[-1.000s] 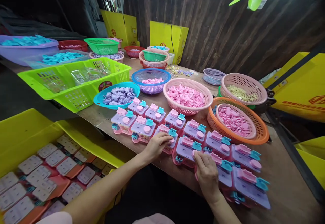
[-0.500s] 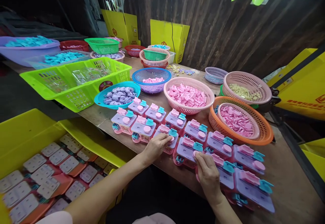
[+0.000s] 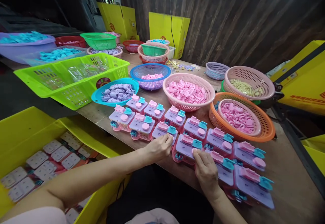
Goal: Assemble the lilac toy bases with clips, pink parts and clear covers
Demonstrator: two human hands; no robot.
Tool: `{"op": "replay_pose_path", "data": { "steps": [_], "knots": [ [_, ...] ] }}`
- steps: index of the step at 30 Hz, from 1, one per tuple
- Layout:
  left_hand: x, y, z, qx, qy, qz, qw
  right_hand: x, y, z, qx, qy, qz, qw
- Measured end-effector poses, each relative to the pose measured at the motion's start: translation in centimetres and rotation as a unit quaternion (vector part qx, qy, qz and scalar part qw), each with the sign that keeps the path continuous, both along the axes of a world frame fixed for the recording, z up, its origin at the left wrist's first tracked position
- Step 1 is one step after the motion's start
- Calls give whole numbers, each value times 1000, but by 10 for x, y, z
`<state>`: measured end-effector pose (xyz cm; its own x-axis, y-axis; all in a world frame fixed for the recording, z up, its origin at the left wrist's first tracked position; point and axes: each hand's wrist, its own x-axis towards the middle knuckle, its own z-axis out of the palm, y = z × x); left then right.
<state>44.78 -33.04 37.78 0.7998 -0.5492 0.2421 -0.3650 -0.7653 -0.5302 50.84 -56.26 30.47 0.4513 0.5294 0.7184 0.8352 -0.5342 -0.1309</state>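
Two slanting rows of small toy units with lilac tops [image 3: 141,125] stand on the table, each top carrying a pink block and a turquoise piece. Most also bear a round pink disc [image 3: 145,126]. My left hand [image 3: 160,146] has its fingers pinched together at the near corner of a front-row unit, over a pink disc that they mostly hide. On the unit to its right, my right hand [image 3: 207,171] pinches another pink disc [image 3: 194,150] at the corner of the lilac top [image 3: 185,148]. The front-row unit at far right [image 3: 254,186] has no disc on its top.
Behind the units stand a pink basket of pink parts [image 3: 188,92], an orange basket [image 3: 267,129] with pink discs in an inner basket, and a turquoise bowl of lilac parts [image 3: 118,93]. A lime crate [image 3: 76,95] is at left. Below it sits a yellow carton [image 3: 27,122] of units.
My left hand has shifted slightly toward me and its wrist has turned, with the fingertips still at the same unit. My right hand stays at its disc. The view has tilted down a little.
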Motion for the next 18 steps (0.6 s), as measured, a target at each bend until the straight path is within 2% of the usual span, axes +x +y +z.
{"op": "replay_pose_path", "data": {
  "steps": [4,8,12,15,18],
  "knots": [
    [0,4,1,3,36,-9,999,-1,-1,3,-10,3,-6,1000],
    [-1,8,-7,-19,30,-6,999,-1,0,4,-19,20,-18,999],
    [0,10,-14,-86,39,-16,995,-4,-2,-2,-34,12,-42,998],
    [0,11,-14,-131,48,-11,990,-12,-2,-6,-38,3,-58,998],
    [-3,10,-11,-151,52,26,987,-22,-4,2,-55,22,-49,997]
  ]
}}
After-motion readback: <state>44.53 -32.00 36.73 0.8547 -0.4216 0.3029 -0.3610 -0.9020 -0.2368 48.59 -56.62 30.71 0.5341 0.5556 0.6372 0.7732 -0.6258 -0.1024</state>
